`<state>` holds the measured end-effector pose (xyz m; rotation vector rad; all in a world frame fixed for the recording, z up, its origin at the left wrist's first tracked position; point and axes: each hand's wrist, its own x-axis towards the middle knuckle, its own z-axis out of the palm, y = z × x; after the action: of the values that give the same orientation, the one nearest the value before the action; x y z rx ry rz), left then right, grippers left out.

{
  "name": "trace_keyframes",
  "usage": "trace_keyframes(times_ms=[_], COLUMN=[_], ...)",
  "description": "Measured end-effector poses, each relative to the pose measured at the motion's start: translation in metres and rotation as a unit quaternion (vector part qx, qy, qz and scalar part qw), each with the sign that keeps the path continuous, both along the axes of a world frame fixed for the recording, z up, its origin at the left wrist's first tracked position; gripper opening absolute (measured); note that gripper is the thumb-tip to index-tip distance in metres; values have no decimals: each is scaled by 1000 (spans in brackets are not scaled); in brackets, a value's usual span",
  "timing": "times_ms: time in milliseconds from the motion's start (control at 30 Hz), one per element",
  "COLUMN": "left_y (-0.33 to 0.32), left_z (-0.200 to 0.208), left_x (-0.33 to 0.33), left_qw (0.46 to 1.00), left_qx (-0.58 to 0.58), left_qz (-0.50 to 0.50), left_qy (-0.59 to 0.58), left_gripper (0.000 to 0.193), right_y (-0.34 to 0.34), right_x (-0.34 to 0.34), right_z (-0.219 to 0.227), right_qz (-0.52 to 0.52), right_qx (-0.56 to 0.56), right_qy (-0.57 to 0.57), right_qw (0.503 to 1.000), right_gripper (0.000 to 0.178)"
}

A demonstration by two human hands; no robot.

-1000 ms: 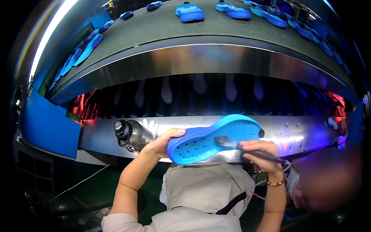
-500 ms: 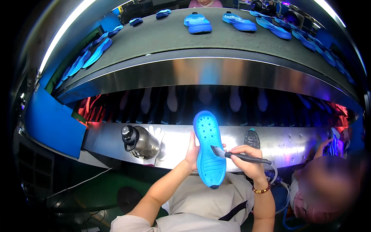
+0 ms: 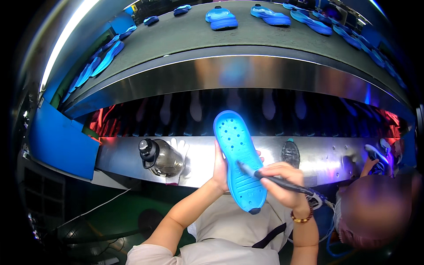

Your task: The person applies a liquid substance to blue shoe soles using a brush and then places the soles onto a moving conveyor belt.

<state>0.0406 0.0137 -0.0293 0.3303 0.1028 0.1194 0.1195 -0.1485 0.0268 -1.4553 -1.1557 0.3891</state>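
Note:
A bright blue shoe sole (image 3: 238, 152) is held up over my lap, its holed and ribbed inner face toward me and its black-tipped end lowest. My left hand (image 3: 221, 165) grips it, thumb along the left edge and fingertips showing at the right edge. In my right hand (image 3: 282, 181) is a dark-handled brush (image 3: 282, 183) with a tube running from its back end. The brush tip lies over the middle of the sole, just above the ribs; it is blurred, and I cannot tell whether it touches.
Ahead, a metal ledge (image 3: 207, 152) carries a bottle (image 3: 163, 157), a white glove (image 3: 182, 148) and a dark sole (image 3: 290, 153). Above it, a green conveyor belt (image 3: 168, 37) bears several blue soles (image 3: 221, 20). At right, a co-worker's hand (image 3: 370, 165) holds shoe parts.
The sole has tilted, its top leaning further left and its black tip shifting right. My brush has moved slightly left and up across it. The co-worker's shoe parts have moved.

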Motion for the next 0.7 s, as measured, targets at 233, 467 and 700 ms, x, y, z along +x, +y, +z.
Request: trace_keyframes(times_ms=[233,467,700], left_y=[16,25,-18], left_z=[17,35,51], left_x=[-1,3,-11], left_qw=[999,996,998], left_qx=[23,59,42], left_qz=[45,5,28], left_qy=[3,-61,-43], left_gripper=[87,91,72], right_y=[-19,-28,-16], right_x=[1,4,-17], right_z=[1,-5,-23], right_qz=[84,185,19], right_qx=[27,22,153], right_qy=[39,64,425], right_qw=[995,980,892], right_gripper=[20,22,18])
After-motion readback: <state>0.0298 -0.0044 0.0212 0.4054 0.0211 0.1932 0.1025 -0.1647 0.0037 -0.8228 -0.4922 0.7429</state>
